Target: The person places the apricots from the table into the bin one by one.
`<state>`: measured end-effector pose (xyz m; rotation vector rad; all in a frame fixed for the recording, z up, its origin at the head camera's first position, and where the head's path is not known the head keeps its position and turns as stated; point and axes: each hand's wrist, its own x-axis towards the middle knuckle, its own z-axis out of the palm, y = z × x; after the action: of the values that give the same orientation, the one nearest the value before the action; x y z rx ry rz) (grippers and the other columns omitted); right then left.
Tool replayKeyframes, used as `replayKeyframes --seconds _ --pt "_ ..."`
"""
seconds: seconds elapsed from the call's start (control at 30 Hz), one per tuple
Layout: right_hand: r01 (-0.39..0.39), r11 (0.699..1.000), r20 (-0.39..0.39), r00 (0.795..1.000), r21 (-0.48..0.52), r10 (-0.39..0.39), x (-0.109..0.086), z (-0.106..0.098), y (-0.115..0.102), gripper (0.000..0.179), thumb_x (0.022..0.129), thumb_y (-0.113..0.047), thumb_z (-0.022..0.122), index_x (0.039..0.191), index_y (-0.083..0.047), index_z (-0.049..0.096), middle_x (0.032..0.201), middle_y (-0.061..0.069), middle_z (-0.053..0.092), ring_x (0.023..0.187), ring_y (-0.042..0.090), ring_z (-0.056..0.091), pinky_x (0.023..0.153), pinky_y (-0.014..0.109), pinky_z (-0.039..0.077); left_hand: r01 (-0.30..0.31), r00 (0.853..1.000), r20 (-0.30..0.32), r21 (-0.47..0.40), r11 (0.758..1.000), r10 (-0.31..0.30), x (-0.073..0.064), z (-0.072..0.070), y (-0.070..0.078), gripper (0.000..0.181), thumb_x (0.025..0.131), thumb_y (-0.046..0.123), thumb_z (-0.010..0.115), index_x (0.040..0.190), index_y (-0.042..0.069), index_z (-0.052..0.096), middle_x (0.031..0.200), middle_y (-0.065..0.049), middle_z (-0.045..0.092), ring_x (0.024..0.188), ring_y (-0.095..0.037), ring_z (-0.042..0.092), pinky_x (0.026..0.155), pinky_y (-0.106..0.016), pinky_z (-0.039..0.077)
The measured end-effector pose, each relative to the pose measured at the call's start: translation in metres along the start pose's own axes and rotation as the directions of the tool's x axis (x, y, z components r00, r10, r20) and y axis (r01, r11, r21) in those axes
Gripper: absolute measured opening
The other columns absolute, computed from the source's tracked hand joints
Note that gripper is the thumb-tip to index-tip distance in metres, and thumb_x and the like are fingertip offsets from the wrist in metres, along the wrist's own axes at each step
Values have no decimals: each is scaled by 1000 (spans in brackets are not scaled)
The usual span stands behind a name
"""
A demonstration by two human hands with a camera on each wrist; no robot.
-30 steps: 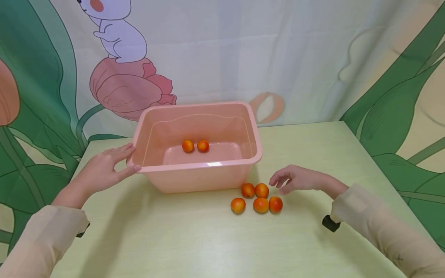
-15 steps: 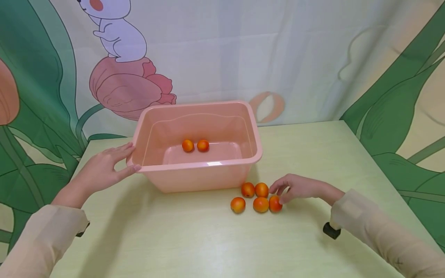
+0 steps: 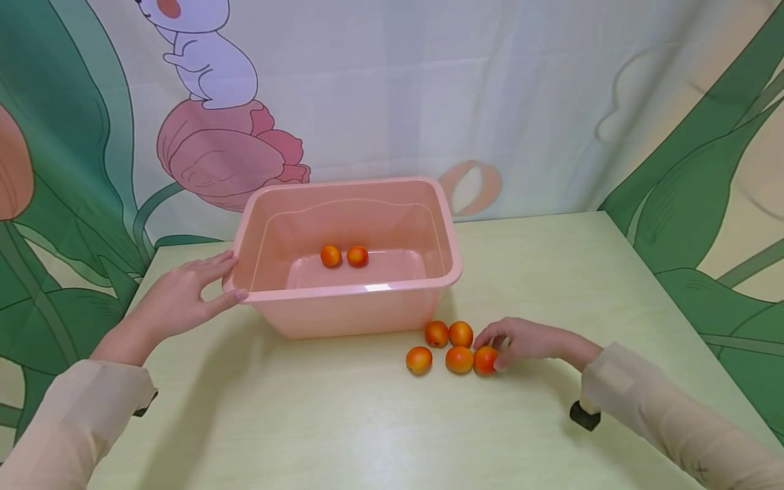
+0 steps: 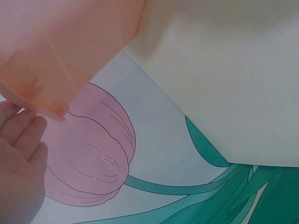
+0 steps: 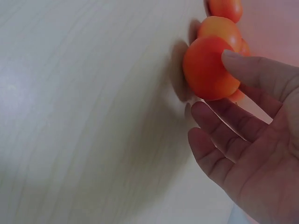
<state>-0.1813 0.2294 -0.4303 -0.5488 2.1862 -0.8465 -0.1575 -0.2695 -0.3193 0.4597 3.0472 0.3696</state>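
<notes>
My left hand (image 3: pixel 180 299) rests against the left corner of a pink plastic basin (image 3: pixel 349 309), fingers fairly straight along the rim and thumb at its front edge. Its fingertips meet the rim in the left wrist view. Low over the table, my right hand (image 3: pixel 527 340) pinches the rightmost orange-red tomato (image 3: pixel 485 361). In the right wrist view the thumb lies on one side of this tomato (image 5: pixel 208 70), while the index finger is partly hidden behind it. Several other tomatoes (image 3: pixel 459 360) are grouped beside it. Two tomatoes (image 3: pixel 358 256) lie inside the basin.
The pale wooden table (image 3: pixel 343 415) carries the basin at its back left. A printed curtain (image 3: pixel 539 102) with flowers and leaves hangs right behind the table. The loose tomatoes sit by the basin's front right corner.
My right hand has come down and towards me, from beside the group of tomatoes onto the rightmost one, and its thumb and fingers have closed around it. The left hand stays put.
</notes>
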Motion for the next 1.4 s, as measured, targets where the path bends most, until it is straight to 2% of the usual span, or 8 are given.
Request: replayKeyframes --seconds 0.23,0.67,0.87,1.13,1.4 --pt "28 998 8 1000 -56 -28 3 4 1 33 74 -7 66 106 -14 61 100 0 59 85 18 49 75 30 41 10 1000 7 -3 1000 -10 0 0 0 75 82 56 49 139 11 28 141 -17 32 123 -46 31 92 -65 28" --pt "30 999 22 999 -45 -29 3 6 2 27 73 -12 70 99 -15 61 93 -2 59 83 17 49 75 29 42 21 1000 13 -4 1000 -21 -1 0 1 76 82 57 48 139 12 27 141 -17 31 123 -47 30 92 -66 28" --pt "55 998 13 998 -39 -55 -4 -1 -3 26 74 -11 68 98 -16 61 91 -2 60 82 18 52 73 29 44 3 1000 -1 0 1000 -3 0 1 0 75 82 55 49 138 10 29 140 -17 33 122 -47 31 92 -65 29" --pt "16 1000 17 1000 -2 -16 -9 -9 -12 27 74 -11 68 100 -12 59 93 0 61 83 18 54 75 29 47 1 1000 -5 5 1000 -1 0 1 -1 75 82 55 49 138 10 30 140 -18 33 122 -47 32 92 -65 29" --pt "44 999 18 999 5 -44 -18 -18 -27 29 74 -9 68 101 -10 58 96 2 61 86 20 54 77 30 48 -8 1000 -13 14 1000 8 0 2 -1 74 82 54 49 138 8 30 139 -19 34 121 -48 33 91 -65 30"
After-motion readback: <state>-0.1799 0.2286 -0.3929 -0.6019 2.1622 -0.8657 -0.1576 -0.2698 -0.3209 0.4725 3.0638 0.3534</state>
